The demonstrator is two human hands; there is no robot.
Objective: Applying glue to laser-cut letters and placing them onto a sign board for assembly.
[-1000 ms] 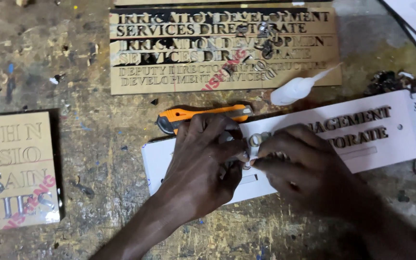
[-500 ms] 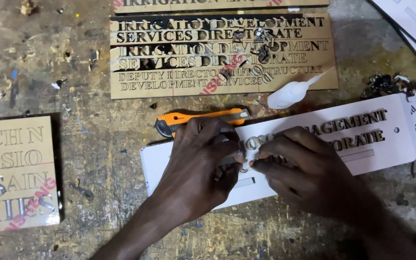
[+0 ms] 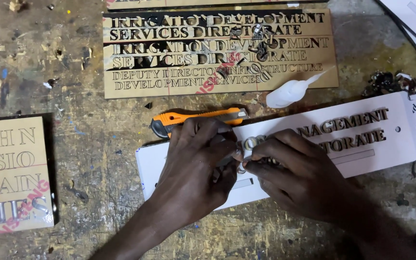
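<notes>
Panel (image 3: 10, 175), gold, with part of its lettering cut away, lies far to the left of our fingers. Our left hand (image 3: 196, 163) presses flat on the white plate (image 3: 343, 139), fingertips curled in to meet those of the right. Just above its knuckles lies an orange knife (image 3: 196, 118). Between the two sets of fingertips we pinch a small gold letter (image 3: 250, 143), round in shape, touching the plate's face; whether it is glued down yet we cannot tell. Our right hand (image 3: 299, 175) is curled, thumb and forefinger closed on that letter. Beyond its fingers, to the right, two lines of gold letters already sit on the plate, so we judge the right half done and the left half unfilled. Above the fingers lie a glue bottle (image 3: 290, 91) and a large gold sheet (image 3: 217, 50).
</notes>
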